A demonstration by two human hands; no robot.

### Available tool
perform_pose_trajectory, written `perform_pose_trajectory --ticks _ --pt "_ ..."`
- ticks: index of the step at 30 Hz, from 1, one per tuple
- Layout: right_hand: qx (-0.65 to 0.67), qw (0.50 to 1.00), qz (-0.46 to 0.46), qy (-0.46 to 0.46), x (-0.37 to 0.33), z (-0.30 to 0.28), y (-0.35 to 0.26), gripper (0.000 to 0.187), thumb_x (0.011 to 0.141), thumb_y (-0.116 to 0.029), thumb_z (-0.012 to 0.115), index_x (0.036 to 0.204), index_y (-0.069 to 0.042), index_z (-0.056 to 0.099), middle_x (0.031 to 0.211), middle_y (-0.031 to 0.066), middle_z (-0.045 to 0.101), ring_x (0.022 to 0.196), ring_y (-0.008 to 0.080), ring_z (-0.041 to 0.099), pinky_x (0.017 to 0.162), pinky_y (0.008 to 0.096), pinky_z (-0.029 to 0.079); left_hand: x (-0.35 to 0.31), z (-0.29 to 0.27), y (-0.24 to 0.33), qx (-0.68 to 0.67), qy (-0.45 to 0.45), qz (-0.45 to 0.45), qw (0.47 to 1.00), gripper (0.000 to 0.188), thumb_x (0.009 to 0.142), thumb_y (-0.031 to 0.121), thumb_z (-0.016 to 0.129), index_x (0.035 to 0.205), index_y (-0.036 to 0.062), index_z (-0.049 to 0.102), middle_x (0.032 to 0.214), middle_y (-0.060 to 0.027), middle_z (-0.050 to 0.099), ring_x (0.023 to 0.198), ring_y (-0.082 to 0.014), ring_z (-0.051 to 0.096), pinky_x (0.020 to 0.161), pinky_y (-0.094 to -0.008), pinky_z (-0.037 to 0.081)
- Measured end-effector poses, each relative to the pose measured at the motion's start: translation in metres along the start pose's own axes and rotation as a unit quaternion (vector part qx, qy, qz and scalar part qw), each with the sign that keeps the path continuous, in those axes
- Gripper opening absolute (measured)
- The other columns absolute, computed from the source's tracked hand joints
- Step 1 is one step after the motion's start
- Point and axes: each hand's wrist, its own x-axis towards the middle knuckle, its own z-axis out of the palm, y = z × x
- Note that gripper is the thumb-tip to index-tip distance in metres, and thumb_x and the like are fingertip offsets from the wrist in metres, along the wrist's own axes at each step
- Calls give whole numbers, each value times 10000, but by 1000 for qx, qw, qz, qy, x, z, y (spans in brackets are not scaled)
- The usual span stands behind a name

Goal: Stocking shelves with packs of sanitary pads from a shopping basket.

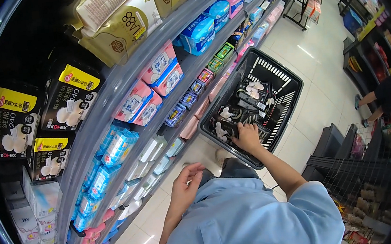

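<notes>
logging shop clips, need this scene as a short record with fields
left hand: open, no item visible in it
right hand: inside the basket, at the black packs; grip unclear
basket: black, slotted sides, holding black packs
shelving: pink packs, blue packs, yellow-labelled packs
floor: pale, tiled

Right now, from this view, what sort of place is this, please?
Probably a supermarket or similar shop: long shelves hold rows of packaged goods, and a black shopping basket holds several black packs beside the right hand.
</notes>
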Motion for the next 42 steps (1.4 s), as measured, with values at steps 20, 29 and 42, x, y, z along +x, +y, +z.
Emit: perform_pose_trajectory --ticks 20,29,42 --pt "412 872 252 74 51 45 2 720 656 -330 722 1168 57 395 1156 262 472 1069 359 483 916 363 378 -6 -19 -5 28 4 -20 999 278 870 47 483 1148 41 489 1069 -76 577 986 -156 539 850 -279 422" --pt "480 832 221 170 42 48 42 521 653 -117 718 1080 19 453 962 118 603 854 190 579 793 286 447 7 -12 10 45 -35 23 998 307 853 85 526 1153 32 487 1080 -88 580 958 -158 556 835 -279 428" --pt "444 763 -448 142 -16 -247 -54 551 529 -164 800 989 -52 519 930 76 579 948 206 554 940 415 325 14 -42 171 180 -3 346 921 1255 577 218 825 1358 0 -133 1388 -227 202 1267 -298 285 1045 -356 199"
